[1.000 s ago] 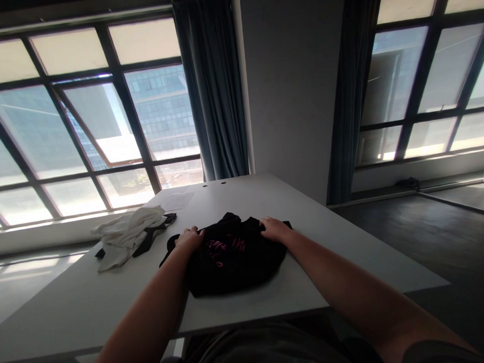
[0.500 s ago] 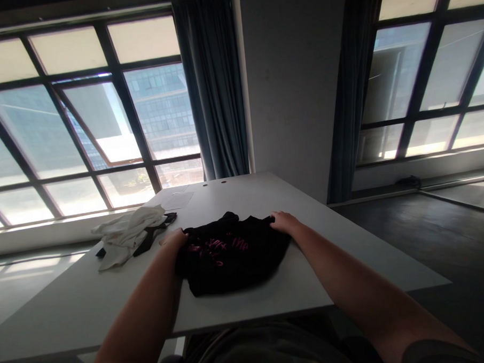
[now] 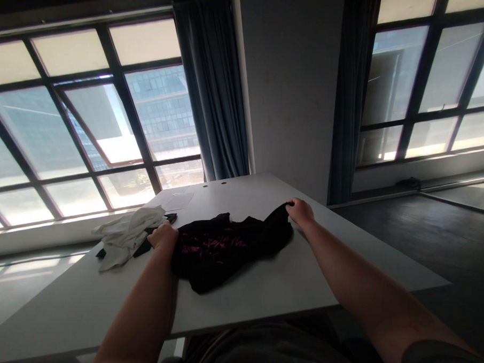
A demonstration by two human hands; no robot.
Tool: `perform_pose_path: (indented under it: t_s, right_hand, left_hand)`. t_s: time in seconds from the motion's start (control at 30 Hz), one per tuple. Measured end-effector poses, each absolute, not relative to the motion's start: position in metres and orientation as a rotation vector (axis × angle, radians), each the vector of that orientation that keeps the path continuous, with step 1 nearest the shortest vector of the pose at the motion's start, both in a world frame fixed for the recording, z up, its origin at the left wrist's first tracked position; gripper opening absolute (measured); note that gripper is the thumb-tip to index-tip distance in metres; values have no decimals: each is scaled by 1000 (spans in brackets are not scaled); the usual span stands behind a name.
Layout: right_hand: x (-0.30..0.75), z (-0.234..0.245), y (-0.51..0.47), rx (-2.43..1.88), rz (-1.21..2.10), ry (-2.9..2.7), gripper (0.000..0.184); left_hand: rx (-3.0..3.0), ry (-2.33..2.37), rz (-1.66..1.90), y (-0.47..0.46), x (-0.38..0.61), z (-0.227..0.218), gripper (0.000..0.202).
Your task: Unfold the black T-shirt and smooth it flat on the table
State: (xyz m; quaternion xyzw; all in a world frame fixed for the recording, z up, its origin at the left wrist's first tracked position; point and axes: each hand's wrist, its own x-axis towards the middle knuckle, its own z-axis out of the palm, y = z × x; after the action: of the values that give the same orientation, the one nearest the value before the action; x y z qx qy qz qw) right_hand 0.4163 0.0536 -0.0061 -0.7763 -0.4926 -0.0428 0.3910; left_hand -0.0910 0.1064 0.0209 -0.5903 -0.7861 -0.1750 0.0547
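A black garment with pink lettering [image 3: 229,251], likely a T-shirt, lies crumpled on the white table [image 3: 271,298] in front of me. My left hand [image 3: 164,235] is closed on its left edge, close to the pile of other clothes. At the opposite side my right hand [image 3: 300,211] pinches a corner of the cloth and holds it slightly raised. Between the two hands the fabric is stretched sideways, with folds across the print. The lower part of the garment hangs loose on the tabletop.
To the left lies a heap of white cloth [image 3: 128,234] with dark cloth [image 3: 144,243] under it. Thin sheets [image 3: 177,200] rest farther back, near two small dark holes in the tabletop. A pillar [image 3: 294,93] and blue curtains [image 3: 214,97] stand behind the table.
My right hand has moved right and slightly up, drawing out the garment's right corner. My left hand has shifted a little left, so the cloth is wider and the lettering more creased.
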Motion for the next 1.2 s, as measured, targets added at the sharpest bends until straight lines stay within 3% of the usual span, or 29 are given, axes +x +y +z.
perform_pose_path:
  t_s: [0.13,0.4,0.7,0.83,1.2]
  right_hand:
    - [422,-2,54,-1911,-177,-1102,29]
    - [412,8,44,-1664,-342,-1084,27]
    - [358,-7,39,-1429,28,-1995,26]
    - [337,-23,42,-1397,248,-2363,33]
    - [336,-21,40,-1509,278,-2396,35]
  left_hand:
    - [-1820,-2349,-457,107,-90,17,35]
    - [-2521,-1676,-477,108,-53,6,43]
    - [-2597,-1666,-332,104,-33,-10,58]
    - [-2589,-1671,-259,104,-31,-8,47]
    - [-2669,-1506,-311,95,-17,-5,45]
